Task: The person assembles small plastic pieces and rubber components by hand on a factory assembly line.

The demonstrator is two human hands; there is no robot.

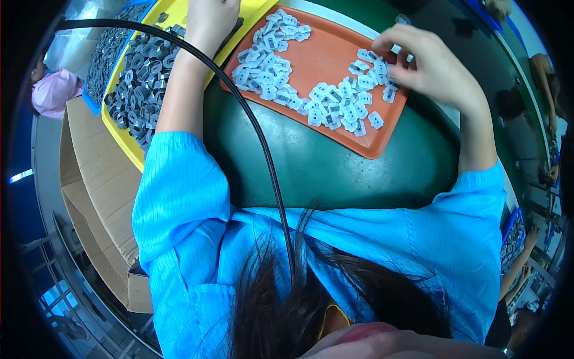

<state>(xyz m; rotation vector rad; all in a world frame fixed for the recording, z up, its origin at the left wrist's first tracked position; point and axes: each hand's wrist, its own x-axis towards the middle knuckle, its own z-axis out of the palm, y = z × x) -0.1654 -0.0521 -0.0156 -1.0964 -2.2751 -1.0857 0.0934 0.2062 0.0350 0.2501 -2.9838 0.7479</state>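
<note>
My right hand (421, 64) reaches over the right end of an orange tray (353, 145). Its fingers are curved, with thumb and forefinger apart, just above a cluster of small white plastic pieces (341, 103) with slots in them. Another heap of these white pieces (261, 73) covers the tray's left part. At the top edge is my left hand (213, 19), beside a yellow tray (113, 122) of dark grey ring-shaped parts (146, 75). Its fingers are mostly cut off by the frame, so what they hold is hidden.
A black cable (254, 116) arcs across the view over my left forearm. Left of the yellow tray lies a blue tray with small dark parts (113, 51). An opened cardboard box (98, 173) stands below. The green work surface (311, 179) borders my body. Other people's arms show at far right.
</note>
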